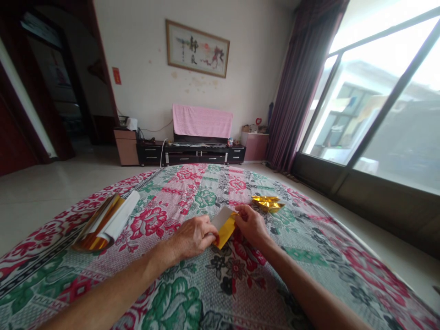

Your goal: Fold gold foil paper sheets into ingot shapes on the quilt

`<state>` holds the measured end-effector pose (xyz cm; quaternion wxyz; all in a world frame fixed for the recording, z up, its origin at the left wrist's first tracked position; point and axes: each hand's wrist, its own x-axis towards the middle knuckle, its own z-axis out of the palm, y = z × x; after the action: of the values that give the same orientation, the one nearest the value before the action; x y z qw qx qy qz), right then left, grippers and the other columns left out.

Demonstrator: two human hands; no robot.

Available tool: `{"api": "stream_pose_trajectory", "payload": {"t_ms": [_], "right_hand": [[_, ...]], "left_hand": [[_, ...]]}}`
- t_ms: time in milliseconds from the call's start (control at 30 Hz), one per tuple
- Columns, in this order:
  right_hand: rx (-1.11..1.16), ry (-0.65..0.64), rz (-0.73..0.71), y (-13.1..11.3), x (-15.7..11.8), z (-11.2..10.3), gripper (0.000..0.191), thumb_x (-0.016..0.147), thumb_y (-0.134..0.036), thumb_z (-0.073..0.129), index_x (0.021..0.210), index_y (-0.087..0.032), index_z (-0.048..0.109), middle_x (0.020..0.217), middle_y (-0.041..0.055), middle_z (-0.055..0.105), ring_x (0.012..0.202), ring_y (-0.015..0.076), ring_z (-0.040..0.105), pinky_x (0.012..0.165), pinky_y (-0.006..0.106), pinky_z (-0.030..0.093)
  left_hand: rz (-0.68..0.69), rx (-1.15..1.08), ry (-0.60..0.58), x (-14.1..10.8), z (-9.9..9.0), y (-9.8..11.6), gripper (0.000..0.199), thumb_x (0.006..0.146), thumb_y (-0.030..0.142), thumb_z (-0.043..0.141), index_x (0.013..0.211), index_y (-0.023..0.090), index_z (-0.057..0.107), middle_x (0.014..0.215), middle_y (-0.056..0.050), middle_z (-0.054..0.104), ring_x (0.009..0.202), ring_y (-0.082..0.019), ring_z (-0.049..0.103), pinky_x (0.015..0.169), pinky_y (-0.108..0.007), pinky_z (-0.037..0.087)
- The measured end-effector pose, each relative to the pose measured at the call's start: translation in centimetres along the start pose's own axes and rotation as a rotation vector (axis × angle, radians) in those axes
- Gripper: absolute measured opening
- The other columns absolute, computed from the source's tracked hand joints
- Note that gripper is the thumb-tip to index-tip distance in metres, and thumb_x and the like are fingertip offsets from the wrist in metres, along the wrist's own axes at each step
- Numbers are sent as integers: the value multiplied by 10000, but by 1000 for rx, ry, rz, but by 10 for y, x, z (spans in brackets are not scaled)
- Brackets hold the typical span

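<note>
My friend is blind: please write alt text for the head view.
A person's left hand and right hand hold a gold and white sheet over a flowered cloth; shiny gold pieces lie at right, curled sheets at left.

Daylight comes from the window (374,105) beyond the cloth's (206,288) right edge, its upper glass almost white. Beyond the left edge, the doorway (51,91) is dim. Gold foil (268,205) glares toward the far right edge. My forearms (134,279) look stretched near the close edge.
</note>
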<state>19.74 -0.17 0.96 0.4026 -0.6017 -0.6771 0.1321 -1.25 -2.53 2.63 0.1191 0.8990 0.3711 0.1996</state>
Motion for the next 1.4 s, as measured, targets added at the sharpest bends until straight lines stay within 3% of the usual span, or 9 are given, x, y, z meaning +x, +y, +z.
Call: {"api": "stream_pose_trajectory", "payload": {"t_ms": [133,233,333,433,567,1000,1267,1400], "right_hand": [[-125,17,-70,0,-3,-2,231,709,-184,506,920,-186,603,686,0,599,618,144,544,614,265,427],[-242,78,-257,-4,-9,-7,232,723,-149,517,938,-185,597,923,71,596,833,191,548,742,310,428],[-270,-39,-463,-12,-17,-11,198,756,-144,521,930,-198,598,943,63,579,881,193,520,803,324,405],[-265,-156,-523,-19,-25,-12,110,789,-160,521,838,-205,609,827,34,576,803,170,517,766,309,389],[-237,-243,-537,-22,-30,-12,101,805,-169,522,771,-200,612,770,18,556,792,159,512,746,293,374],[-248,-247,-539,-25,-34,-13,49,778,-237,575,769,-191,590,797,29,540,792,169,494,741,310,374],[-102,-361,-605,-25,-34,-13,153,822,-126,485,801,-206,614,832,29,558,815,156,512,777,294,395],[-77,-353,-570,-24,-34,-11,96,785,-144,542,815,-200,614,839,31,551,828,162,509,754,289,402]], "left_hand": [[-19,15,-2,-1,1,2,242,812,241,486,856,260,723,806,-33,557,731,-136,535,718,-254,427],[-26,17,-3,-1,0,3,244,801,243,488,858,270,724,808,-31,546,722,-136,527,713,-260,426],[-30,7,-8,-1,0,4,248,800,249,481,860,250,722,807,-36,549,718,-135,523,710,-259,426],[-35,14,1,-1,1,4,247,797,247,475,862,226,713,806,-38,552,724,-134,526,702,-252,426],[-35,10,17,-1,2,2,239,795,264,488,877,223,708,809,-36,557,732,-136,532,698,-249,430],[23,-105,15,-1,3,-9,198,782,236,530,850,217,715,807,-19,574,725,-116,538,683,-225,424],[38,-94,-13,-1,-1,-7,212,773,201,515,849,207,712,833,-27,582,743,-117,545,696,-221,430],[26,-90,-18,-1,0,-5,218,764,194,498,835,201,704,811,-30,576,731,-117,530,679,-225,422]]}}
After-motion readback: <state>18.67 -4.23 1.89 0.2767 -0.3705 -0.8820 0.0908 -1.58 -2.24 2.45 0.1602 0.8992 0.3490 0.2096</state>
